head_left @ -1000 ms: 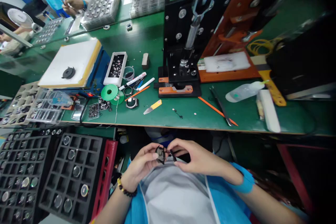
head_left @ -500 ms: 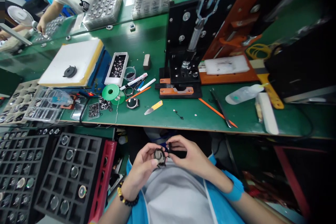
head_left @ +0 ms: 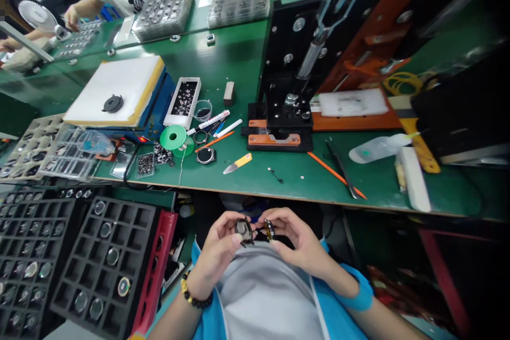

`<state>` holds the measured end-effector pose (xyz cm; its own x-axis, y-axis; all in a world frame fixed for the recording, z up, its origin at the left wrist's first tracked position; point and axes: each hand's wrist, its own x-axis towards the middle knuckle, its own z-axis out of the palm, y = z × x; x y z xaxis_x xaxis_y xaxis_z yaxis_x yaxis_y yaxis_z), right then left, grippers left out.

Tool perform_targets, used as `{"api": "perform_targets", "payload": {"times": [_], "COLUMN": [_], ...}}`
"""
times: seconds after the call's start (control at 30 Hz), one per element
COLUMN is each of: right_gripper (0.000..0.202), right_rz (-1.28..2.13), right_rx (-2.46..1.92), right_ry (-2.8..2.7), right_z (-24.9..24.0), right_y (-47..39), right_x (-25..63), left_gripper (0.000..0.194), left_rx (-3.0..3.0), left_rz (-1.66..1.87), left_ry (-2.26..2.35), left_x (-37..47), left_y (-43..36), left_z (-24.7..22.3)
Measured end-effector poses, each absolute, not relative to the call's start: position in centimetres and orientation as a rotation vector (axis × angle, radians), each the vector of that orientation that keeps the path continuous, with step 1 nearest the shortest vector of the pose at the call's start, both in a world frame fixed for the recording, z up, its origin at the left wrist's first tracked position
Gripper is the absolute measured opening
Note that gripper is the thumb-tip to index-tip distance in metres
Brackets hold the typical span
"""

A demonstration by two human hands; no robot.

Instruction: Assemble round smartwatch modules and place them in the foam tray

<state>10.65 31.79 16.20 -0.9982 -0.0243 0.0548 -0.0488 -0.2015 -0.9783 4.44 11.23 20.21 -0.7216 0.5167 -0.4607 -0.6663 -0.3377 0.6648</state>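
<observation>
Over my lap, below the bench edge, my left hand [head_left: 225,236] grips a dark round watch case [head_left: 244,230], thumb on its near rim; a greyish inside faces up. Close beside it, my right hand [head_left: 292,234] pinches a small round watch part [head_left: 269,230] with a gold-and-black face, held on edge. A narrow gap lies between the two pieces, and fingers hide part of each. On the bench beyond lie a yellow-handled blade [head_left: 238,163], a watch [head_left: 206,155] and a small dark cable piece [head_left: 275,175].
A black press [head_left: 285,74] stands at the bench's back right. Tweezers [head_left: 341,170], an orange stick [head_left: 338,176] and a clear bottle [head_left: 378,149] lie right. Left are a blue heating plate [head_left: 115,90], a green spool [head_left: 174,139] and a black foam tray [head_left: 105,265]. Co-workers sit opposite.
My right hand has turned its part so the gold-and-black face shows, and it has moved slightly away from the case. The head view has shifted slightly. A co-worker's hand has come down to a tray.
</observation>
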Motion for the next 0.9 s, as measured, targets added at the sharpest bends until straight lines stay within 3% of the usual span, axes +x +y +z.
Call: {"api": "perform_targets", "payload": {"times": [0.9], "right_gripper": [0.03], "right_rz": [2.127], "right_rx": [-0.108], "right_ry": [-1.764], "right_z": [18.1], "right_y": [33.3], "right_x": [10.1], "left_gripper": [0.046], "left_rx": [-0.451], "left_rz": [2.146], "left_ry": [0.929], "left_x": [4.1], "left_y": [10.4], "left_z": [18.9]}}
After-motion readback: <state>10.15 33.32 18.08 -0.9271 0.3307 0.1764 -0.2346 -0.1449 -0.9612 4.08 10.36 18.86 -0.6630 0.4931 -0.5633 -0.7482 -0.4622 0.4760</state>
